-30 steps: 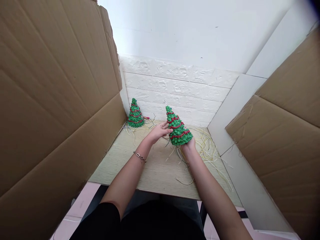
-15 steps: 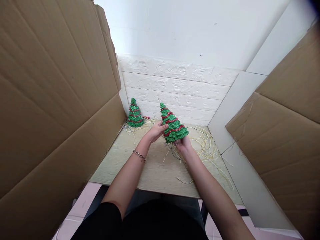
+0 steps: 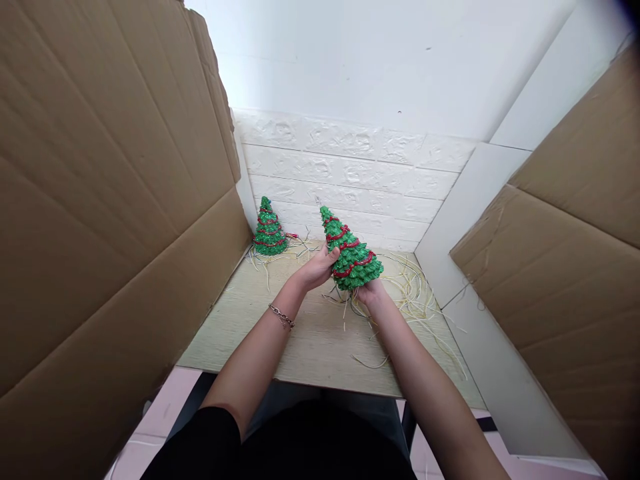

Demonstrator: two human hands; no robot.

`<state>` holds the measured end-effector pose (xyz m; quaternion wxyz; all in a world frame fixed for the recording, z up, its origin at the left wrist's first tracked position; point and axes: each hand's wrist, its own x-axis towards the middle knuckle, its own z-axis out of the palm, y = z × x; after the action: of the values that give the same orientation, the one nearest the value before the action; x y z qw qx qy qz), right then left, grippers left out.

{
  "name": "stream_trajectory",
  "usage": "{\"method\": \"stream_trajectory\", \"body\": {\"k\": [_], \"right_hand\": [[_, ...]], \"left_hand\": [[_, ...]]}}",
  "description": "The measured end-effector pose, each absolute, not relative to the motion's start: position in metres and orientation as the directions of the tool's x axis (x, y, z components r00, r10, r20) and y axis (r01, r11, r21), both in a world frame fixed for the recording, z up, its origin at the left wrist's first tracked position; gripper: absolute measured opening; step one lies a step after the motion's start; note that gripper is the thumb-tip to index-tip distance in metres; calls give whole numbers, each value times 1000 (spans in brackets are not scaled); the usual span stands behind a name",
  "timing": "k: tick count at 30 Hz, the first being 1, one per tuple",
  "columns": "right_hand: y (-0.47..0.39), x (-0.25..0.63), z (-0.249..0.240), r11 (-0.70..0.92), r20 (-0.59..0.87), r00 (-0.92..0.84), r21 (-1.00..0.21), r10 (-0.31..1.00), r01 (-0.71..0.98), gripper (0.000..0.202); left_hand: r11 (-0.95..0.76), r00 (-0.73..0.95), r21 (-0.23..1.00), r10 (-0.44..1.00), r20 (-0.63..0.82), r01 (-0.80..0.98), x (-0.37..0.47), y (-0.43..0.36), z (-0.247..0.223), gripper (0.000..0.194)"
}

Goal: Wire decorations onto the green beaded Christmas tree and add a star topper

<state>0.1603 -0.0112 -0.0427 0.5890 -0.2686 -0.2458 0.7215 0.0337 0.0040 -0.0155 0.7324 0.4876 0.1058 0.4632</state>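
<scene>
A green tree figure [image 3: 350, 252] with red garlands is held above the table, its top leaning to the left. My left hand [image 3: 320, 267] grips its left side, thumb across the front and the other fingers hidden behind it. Under the base at the right is my right hand [image 3: 369, 291], mostly covered by the tree; its fingers do not show clearly. Thin wires [image 3: 345, 308] hang from beneath the base. A second green tree [image 3: 270, 230] with red garlands stands upright at the back left of the table.
Loose yellow and white wires [image 3: 415, 293] lie tangled on the right of the wooden table [image 3: 320, 347]. More wires lie around the standing tree. Cardboard panels [image 3: 200, 247] rise at the left and right [image 3: 550, 280]. A white brick-patterned wall [image 3: 350, 167] is behind.
The held tree has shifted slightly right and tilted a little more, with both hands moving along. The wires hanging beneath it have swung to a different position.
</scene>
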Motion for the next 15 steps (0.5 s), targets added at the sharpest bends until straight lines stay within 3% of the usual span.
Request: {"method": "stream_trajectory", "body": {"k": [6,15], "right_hand": [[-12,157,-42,-152,-32,-176,-666,984,-730,34],[-12,156,-38,-28,82,-118,-693,990,-720,28]], "left_hand": [[221,558,769,805,203,-599,36,-3,-4,54],[230,544,767,820,180,-599,39,-3,-4,48]]}}
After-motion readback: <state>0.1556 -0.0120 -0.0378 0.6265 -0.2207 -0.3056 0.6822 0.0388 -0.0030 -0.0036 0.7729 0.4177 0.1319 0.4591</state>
